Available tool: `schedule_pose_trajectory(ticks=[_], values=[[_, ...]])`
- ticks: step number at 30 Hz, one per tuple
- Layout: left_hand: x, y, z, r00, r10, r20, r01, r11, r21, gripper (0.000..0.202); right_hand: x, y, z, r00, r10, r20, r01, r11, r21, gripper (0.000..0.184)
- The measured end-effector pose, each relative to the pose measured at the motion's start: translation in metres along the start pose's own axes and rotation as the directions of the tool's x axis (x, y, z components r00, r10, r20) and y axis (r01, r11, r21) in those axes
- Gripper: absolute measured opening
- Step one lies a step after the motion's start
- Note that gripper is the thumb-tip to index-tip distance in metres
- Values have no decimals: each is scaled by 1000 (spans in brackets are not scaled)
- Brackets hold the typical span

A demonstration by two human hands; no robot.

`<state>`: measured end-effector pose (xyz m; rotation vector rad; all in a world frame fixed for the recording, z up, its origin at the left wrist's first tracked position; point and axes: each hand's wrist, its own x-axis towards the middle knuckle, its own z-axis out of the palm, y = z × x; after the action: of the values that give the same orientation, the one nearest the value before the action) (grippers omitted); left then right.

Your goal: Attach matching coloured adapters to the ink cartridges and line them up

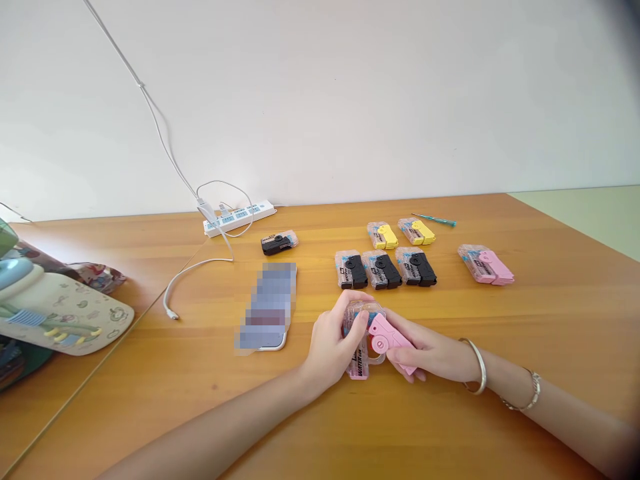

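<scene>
A pink and clear folding water gun (384,338) is between my two hands over the near middle of the table, its pink handle swung partly out from the clear body. My left hand (331,341) grips the clear body, thumb on top. Wrapped round the pink handle is my right hand (434,350), with bracelets on that wrist. Just beyond lie black-handled water guns in a row, among them a left one (351,270), a middle one (383,270) and a right one (417,267). Behind them are two yellow-handled water guns (383,236).
A pink water gun (486,265) lies to the right, a lone black one (279,243) further left. A blurred phone (267,310), a power strip (240,218), a white cable (200,267) and a patterned bottle (70,310) occupy the left. A thin teal screwdriver-like tool (436,219) lies near the wall.
</scene>
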<state>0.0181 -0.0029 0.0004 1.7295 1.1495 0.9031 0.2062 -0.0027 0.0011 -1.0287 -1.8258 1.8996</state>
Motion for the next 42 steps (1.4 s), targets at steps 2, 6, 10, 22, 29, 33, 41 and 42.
schedule_pose_trajectory(ticks=[2,6,10,22,29,33,41,42], values=[[0,0,0,1000,1,-2,0,1000,5,21,-1,0,0,1000,-3,5,3,1000,-15,34],[0,0,0,1000,20,10,-20,1000,-10,22,-1,-2,-1,999,-23,30,24,999,-26,38],[0,1,0,1000,10,26,-9,999,-35,25,1,-1,0,999,-32,39,33,999,-7,42],[-2,-5,2,998,-61,36,60,998,33,34,7,2,12,912,-264,-315,222,961,-162,25],[-1,-2,2,997,-49,56,53,996,-76,31,7,-1,9,884,-294,-363,238,952,-192,47],[1,1,1,997,12,82,-6,998,-67,25,5,-10,-10,815,-353,-460,257,931,-260,36],[4,2,1,979,58,194,-96,976,193,23,-26,-19,-108,485,-412,-772,-128,839,-528,34],[4,3,1,976,68,208,-114,969,219,24,-30,-19,-117,497,-329,-803,-188,863,-470,37]])
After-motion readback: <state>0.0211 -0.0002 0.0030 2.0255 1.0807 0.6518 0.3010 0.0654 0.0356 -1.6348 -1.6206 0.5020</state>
